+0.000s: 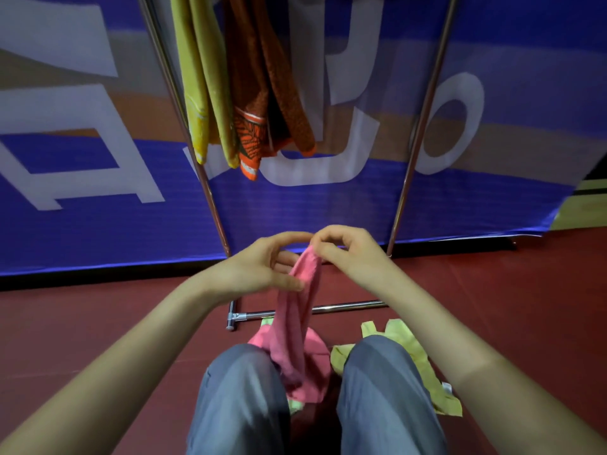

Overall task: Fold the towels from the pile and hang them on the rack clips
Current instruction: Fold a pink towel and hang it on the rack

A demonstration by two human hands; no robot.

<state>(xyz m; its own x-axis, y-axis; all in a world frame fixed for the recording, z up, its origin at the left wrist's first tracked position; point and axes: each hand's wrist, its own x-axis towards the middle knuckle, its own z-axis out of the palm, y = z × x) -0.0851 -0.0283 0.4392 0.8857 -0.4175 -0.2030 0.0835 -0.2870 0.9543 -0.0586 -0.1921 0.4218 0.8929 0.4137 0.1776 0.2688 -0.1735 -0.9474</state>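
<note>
On the floor between the knees lies the pile (410, 349). Above it hangs the pink towel (297, 310), which the left hand (262, 267) and right hand (348, 254) both pinch at its top. Folding seems only starting: corners must be found first, then the rack (213, 198) behind.

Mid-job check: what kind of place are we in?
Probably a sports hall or event space, not a home: dark red court-style floor, a big blue banner with white lettering, and a freestanding metal rack holding hung towels.

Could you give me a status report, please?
Left hand, right hand pinching pink terry towel at top. Yellow-green towels on red floor. Nothing in the way.
</note>
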